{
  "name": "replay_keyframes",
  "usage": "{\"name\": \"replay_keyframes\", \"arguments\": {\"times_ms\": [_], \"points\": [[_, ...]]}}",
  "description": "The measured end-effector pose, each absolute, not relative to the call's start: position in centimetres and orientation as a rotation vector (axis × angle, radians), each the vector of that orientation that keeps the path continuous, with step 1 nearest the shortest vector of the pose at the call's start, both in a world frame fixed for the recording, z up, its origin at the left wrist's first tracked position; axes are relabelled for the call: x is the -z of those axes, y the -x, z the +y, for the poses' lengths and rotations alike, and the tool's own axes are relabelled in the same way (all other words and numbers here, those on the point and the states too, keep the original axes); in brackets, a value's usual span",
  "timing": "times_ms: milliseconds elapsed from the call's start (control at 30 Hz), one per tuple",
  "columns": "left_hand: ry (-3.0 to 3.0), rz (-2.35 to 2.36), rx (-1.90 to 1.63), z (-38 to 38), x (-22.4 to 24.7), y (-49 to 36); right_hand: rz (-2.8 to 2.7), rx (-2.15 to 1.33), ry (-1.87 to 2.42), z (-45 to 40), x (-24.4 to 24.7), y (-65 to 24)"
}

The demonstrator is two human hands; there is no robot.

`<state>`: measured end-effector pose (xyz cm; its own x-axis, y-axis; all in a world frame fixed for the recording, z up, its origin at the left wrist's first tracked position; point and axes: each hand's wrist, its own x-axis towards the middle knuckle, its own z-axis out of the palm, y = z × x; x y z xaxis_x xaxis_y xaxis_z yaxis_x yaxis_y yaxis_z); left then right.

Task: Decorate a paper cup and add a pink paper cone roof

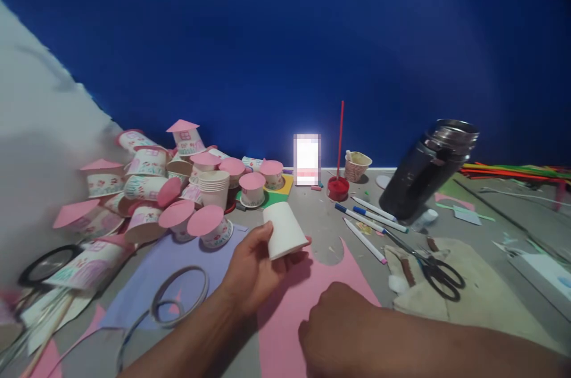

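A plain white paper cup (285,229), upside down and tilted, is in my left hand (252,271), with the thumb on its side and the fingers beneath. Lower and to the right, my right hand (336,330) is curled closed over a pink paper sheet (285,318). Its fingertips face away from me, so anything in them is hidden. Beyond the cup stand decorated paper cups with pink cone roofs, such as one cup (209,226) on a purple sheet (178,253). A stack of white cups (214,188) is among them.
Markers (366,241) and black-handled scissors (441,277) lie to the right, the scissors on a beige cloth-like piece (482,295). A dark flask (423,170) leans behind them. A red pot (338,189) with a stick stands centre-back. A tape ring (178,295) lies left.
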<state>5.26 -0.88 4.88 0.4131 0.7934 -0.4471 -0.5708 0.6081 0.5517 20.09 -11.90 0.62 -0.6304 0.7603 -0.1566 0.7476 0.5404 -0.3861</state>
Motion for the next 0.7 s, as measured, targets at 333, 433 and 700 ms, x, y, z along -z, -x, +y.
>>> {"name": "replay_keyframes", "arguments": {"times_ms": [333, 433, 700], "points": [[-0.211, 0.613, -0.822, 0.8, -1.1, -5.9, -2.633, -0.856, 1.741, -6.9, -3.5, -21.6], [-0.243, 0.577, -0.805, 0.8, -0.4, -5.5, -2.541, -0.899, 1.799, -6.9, -3.8, -21.6], [-0.284, 0.513, -0.768, 1.3, 0.5, -5.5, -2.643, -0.854, 1.68, -7.1, -2.0, -21.9]]}}
